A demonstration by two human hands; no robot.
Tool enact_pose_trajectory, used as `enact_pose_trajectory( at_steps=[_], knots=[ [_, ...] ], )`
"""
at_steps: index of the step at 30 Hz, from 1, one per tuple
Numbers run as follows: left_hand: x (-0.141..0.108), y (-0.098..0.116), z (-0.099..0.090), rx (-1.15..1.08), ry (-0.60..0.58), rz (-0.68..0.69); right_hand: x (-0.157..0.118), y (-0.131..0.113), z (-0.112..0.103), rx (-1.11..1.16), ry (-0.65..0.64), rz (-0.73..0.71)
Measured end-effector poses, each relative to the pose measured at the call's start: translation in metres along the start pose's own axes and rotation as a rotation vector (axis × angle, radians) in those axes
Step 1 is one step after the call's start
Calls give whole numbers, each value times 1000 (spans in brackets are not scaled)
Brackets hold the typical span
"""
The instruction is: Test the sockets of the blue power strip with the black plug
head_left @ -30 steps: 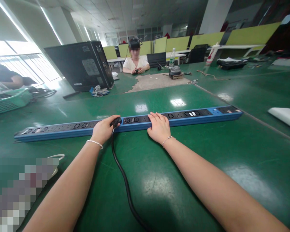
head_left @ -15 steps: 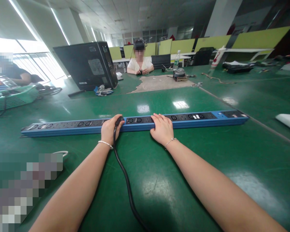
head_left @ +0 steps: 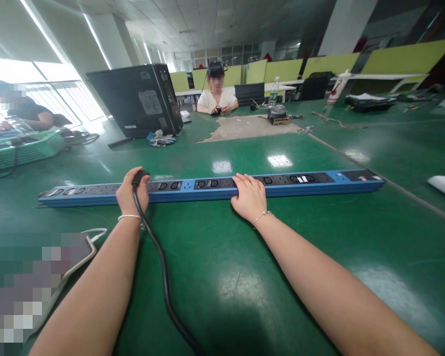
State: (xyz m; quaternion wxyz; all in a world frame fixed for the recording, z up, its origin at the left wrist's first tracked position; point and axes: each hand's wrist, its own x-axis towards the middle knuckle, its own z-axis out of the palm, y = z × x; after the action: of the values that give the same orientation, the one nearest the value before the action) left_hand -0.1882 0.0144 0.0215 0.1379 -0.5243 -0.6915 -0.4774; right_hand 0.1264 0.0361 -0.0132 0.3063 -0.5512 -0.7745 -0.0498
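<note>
A long blue power strip (head_left: 178, 197) with black socket panels lies across the green table in front of me. Closed fingers of my left hand (head_left: 132, 190) hold the black plug (head_left: 141, 175) of a power cord, just over the strip's left half. From that plug the black cord (head_left: 165, 269) hangs down and runs off the bottom edge. My right hand (head_left: 249, 195) grips the strip right of its middle, fingers across the top and thumb on the near side. Whether the plug touches a socket, I cannot tell.
A pixelated device (head_left: 40, 282) with a white cable lies at the lower left. Beyond the strip stand a black computer tower (head_left: 133, 101), gloves (head_left: 161, 138) and a green basket (head_left: 25, 151). A person (head_left: 217, 96) sits across the table; another person (head_left: 22, 106) is at the left.
My left hand has moved left along the strip with the plug, uncovering a blue socket section near the middle. My right hand stays in place on the strip.
</note>
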Motion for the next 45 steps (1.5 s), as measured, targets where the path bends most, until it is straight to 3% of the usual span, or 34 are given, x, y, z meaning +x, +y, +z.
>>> enact_pose_trajectory(
  at_steps=[4,9,15,24,30,32,35,37,41,45],
  knots=[
    [5,-31,-5,26,-73,-39,0,0,0,4,-1,-1],
    [5,-36,-5,29,-255,17,0,0,0,9,4,4],
    [9,-44,-2,75,-371,113,0,0,0,-13,2,-4],
    [2,-47,-1,95,-343,151,1,0,1,-18,-2,8],
    [-3,-43,-2,101,-357,104,1,-1,1,-15,-7,6],
    [-3,-38,-4,83,-312,78,1,0,1,-13,-6,8],
    [-2,-21,-6,-24,-82,29,1,0,1,-11,-6,13],
    [-3,-3,-3,-100,4,42,1,-1,1,-8,-8,16],
    [-13,35,16,-106,-279,137,1,-2,1,-4,-5,19],
    [-23,55,32,-36,-403,142,1,-2,0,-8,-2,17]
  ],
)
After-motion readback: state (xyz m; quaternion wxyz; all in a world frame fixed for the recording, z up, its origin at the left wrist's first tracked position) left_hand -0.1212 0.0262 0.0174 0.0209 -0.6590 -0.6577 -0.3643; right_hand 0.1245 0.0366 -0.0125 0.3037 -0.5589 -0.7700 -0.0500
